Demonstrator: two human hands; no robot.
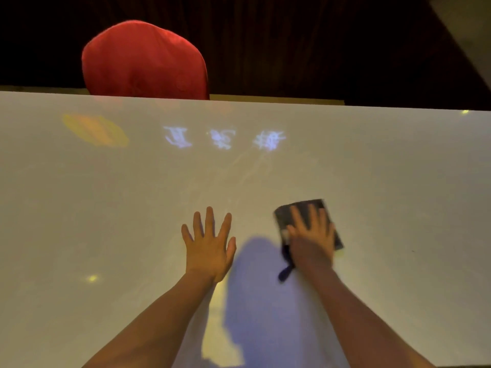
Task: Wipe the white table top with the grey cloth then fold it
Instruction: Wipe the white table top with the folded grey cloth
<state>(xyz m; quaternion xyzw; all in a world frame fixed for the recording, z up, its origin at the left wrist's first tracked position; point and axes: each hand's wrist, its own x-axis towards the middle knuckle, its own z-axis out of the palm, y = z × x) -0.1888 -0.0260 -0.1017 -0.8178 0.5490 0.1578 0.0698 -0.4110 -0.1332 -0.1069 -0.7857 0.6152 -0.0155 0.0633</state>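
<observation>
Two hands down on the white table top (372, 168), both yours, all positions below given from the grey cloth (300, 216)
cloth: lies flat on the table, a compact dark rectangle, looks already doubled over though blur hides the layers; long axis runs away from you, tilted a little leftward at the far end
right hand (312, 240): flat on top of the cloth, fingers spread and pressing, not clenched; palm covers the near half, a dark tail of fabric trails out at the near-left corner by your wrist
left hand (208, 244): left of the cloth, apart from it, open palm-down on bare table, holding nothing
red chair (144, 59): far beyond the cloth and left, behind the table's far edge
reflections: pale glyph-like light marks on the table beyond the cloth, orange patch further left
stage: my read is wiping under way, fold not started
key relation: cloth sits under your right hand, so right drives the stroke; left is the nearer free hand to pin the left edge when you fold
</observation>
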